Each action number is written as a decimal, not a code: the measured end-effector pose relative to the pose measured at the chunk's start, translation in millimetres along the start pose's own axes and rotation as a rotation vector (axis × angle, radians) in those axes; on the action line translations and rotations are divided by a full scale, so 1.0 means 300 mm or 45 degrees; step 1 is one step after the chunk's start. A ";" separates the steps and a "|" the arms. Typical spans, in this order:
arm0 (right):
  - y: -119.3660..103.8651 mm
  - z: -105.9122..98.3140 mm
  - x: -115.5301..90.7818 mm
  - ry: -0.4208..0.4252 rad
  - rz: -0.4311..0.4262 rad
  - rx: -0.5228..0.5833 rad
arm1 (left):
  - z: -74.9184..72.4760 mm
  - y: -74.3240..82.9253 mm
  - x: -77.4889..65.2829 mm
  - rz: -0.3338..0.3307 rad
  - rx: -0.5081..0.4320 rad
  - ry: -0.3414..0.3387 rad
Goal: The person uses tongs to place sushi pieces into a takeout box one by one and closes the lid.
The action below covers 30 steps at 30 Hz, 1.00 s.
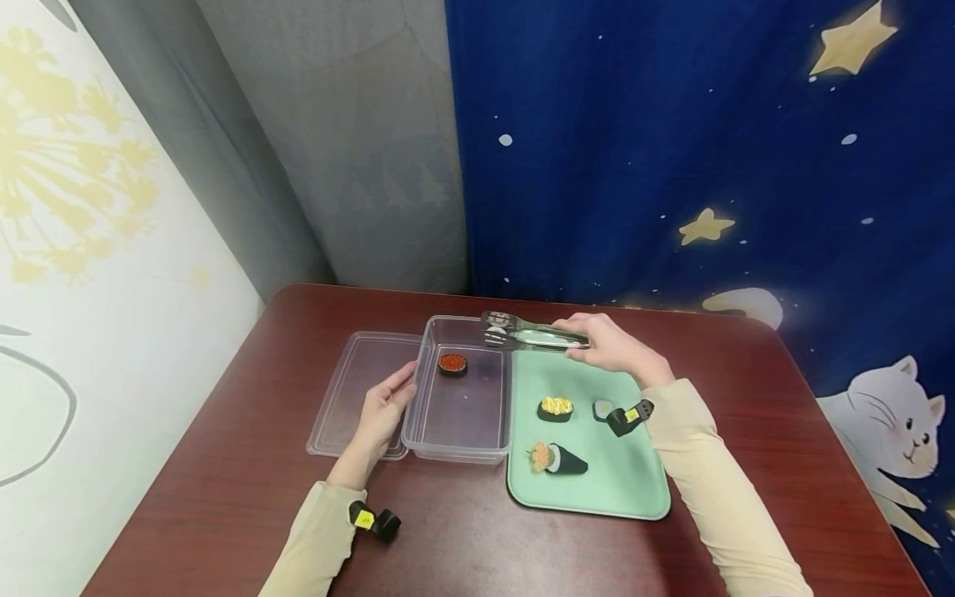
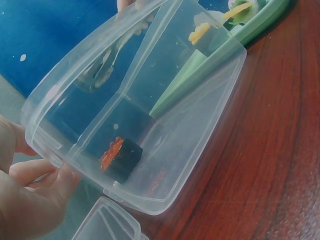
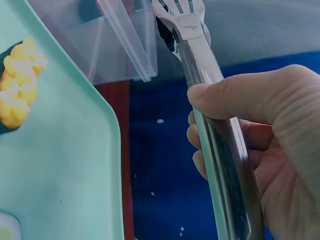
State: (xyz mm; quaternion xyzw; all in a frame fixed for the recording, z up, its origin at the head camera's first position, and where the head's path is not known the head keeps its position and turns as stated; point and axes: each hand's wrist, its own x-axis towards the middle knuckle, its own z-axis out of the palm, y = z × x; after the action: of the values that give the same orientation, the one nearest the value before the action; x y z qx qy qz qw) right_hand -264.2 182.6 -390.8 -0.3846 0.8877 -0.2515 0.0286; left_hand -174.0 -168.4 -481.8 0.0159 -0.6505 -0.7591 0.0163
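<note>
My left hand (image 1: 383,408) rests its fingertips along the left side of a clear plastic container (image 1: 464,448), right at the rim. Inside, near the far left corner, sits a gunkan sushi with red roe (image 1: 452,365). My right hand (image 1: 608,344) grips metal serving tongs (image 3: 212,120) by the handles, thumb on one side and fingers on the other. The slotted tong head (image 1: 498,332) hangs over the container's far right rim, with nothing seen between its ends. On the green tray (image 1: 619,489) lie a yellow-topped gunkan (image 1: 555,409), a hand roll (image 1: 569,460) and a small sushi roll (image 1: 603,409).
A clear lid (image 1: 339,394) lies flat on the brown table (image 1: 224,464), left of the container and partly behind my left hand. The tray stands close against the container's right side. Beyond the table's far edge hangs a blue curtain (image 1: 597,166) with stars.
</note>
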 end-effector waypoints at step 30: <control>-0.135 -0.008 0.205 -0.449 0.015 -0.258 | -0.001 -0.007 0.005 0.027 0.013 -0.002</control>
State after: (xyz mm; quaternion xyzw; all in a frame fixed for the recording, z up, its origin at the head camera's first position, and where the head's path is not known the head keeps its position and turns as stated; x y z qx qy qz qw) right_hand -280.9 117.4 -361.1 -0.4185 0.8919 -0.0894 0.1463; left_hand -175.5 -168.4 -483.8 0.0086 -0.6547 -0.7555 0.0238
